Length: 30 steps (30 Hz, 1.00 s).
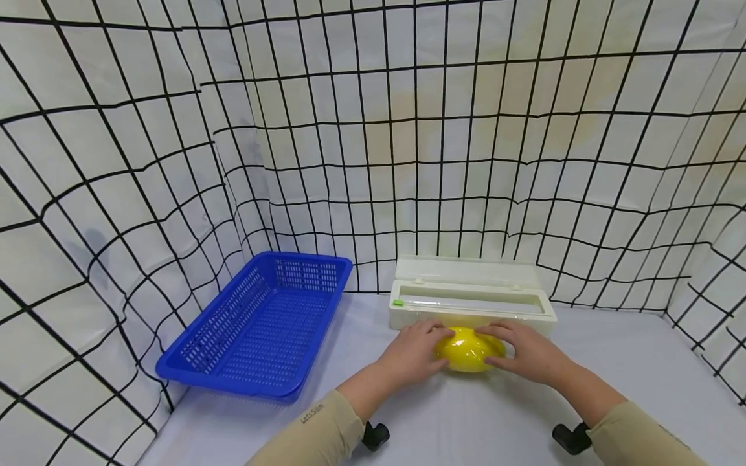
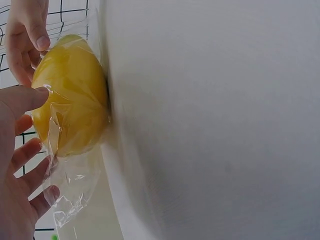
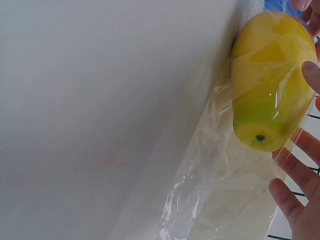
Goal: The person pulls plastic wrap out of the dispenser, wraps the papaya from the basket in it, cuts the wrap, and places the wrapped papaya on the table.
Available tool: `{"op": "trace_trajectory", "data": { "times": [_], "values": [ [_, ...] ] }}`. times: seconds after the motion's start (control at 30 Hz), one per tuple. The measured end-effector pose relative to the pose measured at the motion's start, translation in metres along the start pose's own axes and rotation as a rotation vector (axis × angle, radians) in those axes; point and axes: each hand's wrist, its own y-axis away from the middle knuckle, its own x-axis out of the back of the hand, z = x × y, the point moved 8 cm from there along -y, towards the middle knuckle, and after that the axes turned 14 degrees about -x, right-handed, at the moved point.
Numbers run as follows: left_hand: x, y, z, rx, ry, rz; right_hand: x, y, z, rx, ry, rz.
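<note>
A yellow mango (image 1: 466,351) with a greenish stem end lies on the white table, covered in clear cling film (image 3: 192,200). In the head view my left hand (image 1: 415,349) holds its left end, and my right hand (image 1: 527,353) holds its right end. The left wrist view shows the left thumb (image 2: 31,99) on the film over the mango, the other fingers spread beside loose film. In the right wrist view the right thumb (image 3: 312,75) touches the side, other fingers (image 3: 295,167) behind the film. Just behind the mango stands an open white cling film dispenser (image 1: 466,317).
A blue plastic basket (image 1: 280,336) stands to the left on the white table (image 1: 618,362). Black wire mesh (image 1: 416,162) over white sheeting rises behind and at both sides. A green slider (image 1: 399,303) sits at the dispenser's left end.
</note>
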Motion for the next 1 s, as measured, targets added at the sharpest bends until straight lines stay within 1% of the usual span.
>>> {"op": "trace_trajectory", "data": {
  "times": [0.2,0.37,0.43,0.5,0.6,0.67,0.77,0.83,1.0],
  "values": [
    [0.002,0.000,-0.001,0.009,0.004,-0.006,0.001,-0.001,0.000,-0.009,0.001,-0.017],
    [0.003,0.001,0.000,-0.006,-0.017,0.003,0.006,0.004,-0.001,0.016,0.001,0.015],
    [0.003,0.001,0.001,-0.030,-0.044,0.004,0.006,0.008,-0.003,0.055,0.029,0.044],
    [0.003,0.001,0.004,-0.069,-0.079,-0.006,0.005,0.012,-0.006,0.108,0.069,0.073],
    [0.002,0.000,0.008,-0.139,-0.134,-0.032,0.002,0.016,-0.008,0.182,0.125,0.111],
    [0.001,0.000,0.010,-0.168,-0.153,-0.050,0.000,0.017,-0.010,0.215,0.143,0.124],
    [-0.002,-0.001,0.008,-0.179,-0.148,-0.059,-0.004,0.015,-0.011,0.241,0.147,0.119],
    [-0.005,-0.003,0.005,-0.176,-0.130,-0.059,-0.006,0.012,-0.012,0.242,0.141,0.106],
    [-0.012,-0.007,-0.001,-0.164,-0.078,-0.063,-0.012,0.005,-0.011,0.207,0.129,0.065]
  ]
}}
